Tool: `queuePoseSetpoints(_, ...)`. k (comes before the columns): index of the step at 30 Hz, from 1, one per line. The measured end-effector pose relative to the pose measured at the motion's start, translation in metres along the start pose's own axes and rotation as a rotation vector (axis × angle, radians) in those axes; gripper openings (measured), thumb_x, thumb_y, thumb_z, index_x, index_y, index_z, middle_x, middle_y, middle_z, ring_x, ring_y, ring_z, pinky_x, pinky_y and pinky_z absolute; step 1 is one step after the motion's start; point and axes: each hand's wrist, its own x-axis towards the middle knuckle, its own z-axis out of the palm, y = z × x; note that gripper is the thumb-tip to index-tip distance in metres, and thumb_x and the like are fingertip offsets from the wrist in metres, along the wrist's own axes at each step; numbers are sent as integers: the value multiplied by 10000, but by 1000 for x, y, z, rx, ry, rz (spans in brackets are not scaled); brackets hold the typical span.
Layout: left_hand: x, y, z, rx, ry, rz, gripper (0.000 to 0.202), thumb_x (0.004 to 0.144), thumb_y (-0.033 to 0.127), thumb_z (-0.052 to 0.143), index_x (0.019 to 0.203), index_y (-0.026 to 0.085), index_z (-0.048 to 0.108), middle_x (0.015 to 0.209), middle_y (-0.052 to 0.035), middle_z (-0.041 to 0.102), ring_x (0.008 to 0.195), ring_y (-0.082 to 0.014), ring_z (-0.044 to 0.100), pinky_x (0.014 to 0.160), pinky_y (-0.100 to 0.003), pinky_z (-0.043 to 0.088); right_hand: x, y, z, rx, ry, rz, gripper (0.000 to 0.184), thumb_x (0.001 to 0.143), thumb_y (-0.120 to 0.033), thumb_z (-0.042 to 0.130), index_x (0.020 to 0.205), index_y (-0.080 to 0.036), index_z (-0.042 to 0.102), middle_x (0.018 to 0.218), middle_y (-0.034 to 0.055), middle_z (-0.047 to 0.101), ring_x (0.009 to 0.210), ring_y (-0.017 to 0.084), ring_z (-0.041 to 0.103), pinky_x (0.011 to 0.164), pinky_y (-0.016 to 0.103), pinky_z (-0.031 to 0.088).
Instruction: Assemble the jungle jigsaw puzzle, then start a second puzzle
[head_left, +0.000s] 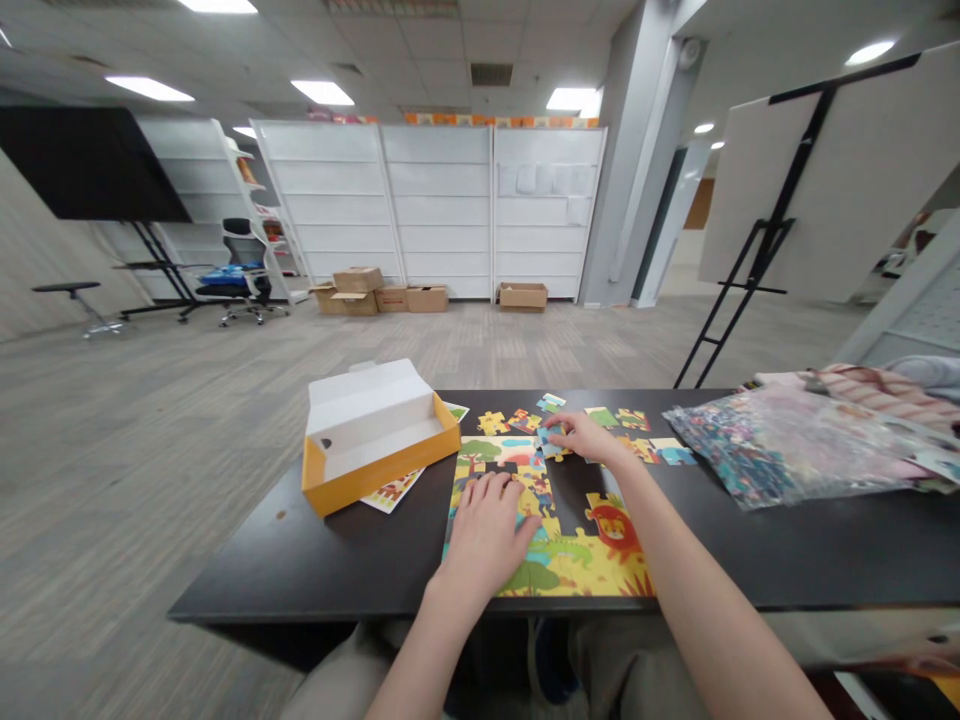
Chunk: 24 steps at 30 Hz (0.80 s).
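Note:
A partly built, colourful jigsaw puzzle (577, 560) with a lion and a crocodile lies on the black table (360, 560). My left hand (487, 535) rests flat on its left half, fingers stretched out. My right hand (581, 436) reaches past the puzzle's far edge and pinches a blue-and-white loose piece (546, 443). Several other loose pieces (622, 420) lie scattered beyond and to the right of it.
An open yellow box (375, 440) with a white inside stands at the table's left, on a printed sheet (391, 490). Clear plastic bags of puzzle pieces (780, 450) lie at the right. An easel board (825, 170) stands behind; cardboard boxes and an office chair are far back.

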Motion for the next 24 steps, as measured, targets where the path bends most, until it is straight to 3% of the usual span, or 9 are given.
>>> queuePoseSetpoints(8, 0, 1, -1, 10, -3, 2, 344, 950, 396, 532, 1222, 204, 616, 1338, -109, 602, 1280, -309, 503, 1103, -475, 376, -7, -6, -12, 120, -14, 3, 369, 744, -415, 709, 998, -148, 709, 571, -70, 432, 525, 104, 433, 511, 238, 332)
queuePoseSetpoints(12, -1, 0, 1, 2, 3, 2, 357, 943, 398, 540, 1233, 203, 612, 1355, -115, 594, 1285, -316, 501, 1114, -486, 365, -20, -12, -26, 241, -179, 49, 468, 681, -533, 774, 952, -163, 684, 566, -81, 438, 497, 87, 421, 460, 225, 337)
queuePoseSetpoints(17, 0, 1, 0, 6, -5, -3, 349, 943, 389, 538, 1226, 200, 614, 1343, -123, 598, 1277, -321, 503, 1107, -495, 369, -32, -19, -31, 261, -417, 147, 493, 612, -537, 850, 898, -179, 668, 535, -71, 524, 475, 91, 481, 461, 231, 407)
queuePoseSetpoints(24, -1, 3, -1, 12, -3, 0, 347, 944, 382, 539, 1223, 191, 615, 1337, -119, 600, 1276, -322, 500, 1112, -493, 365, -26, -18, -22, 172, -414, 217, 508, 516, -500, 902, 826, -187, 649, 517, -52, 592, 443, 102, 503, 451, 247, 429)
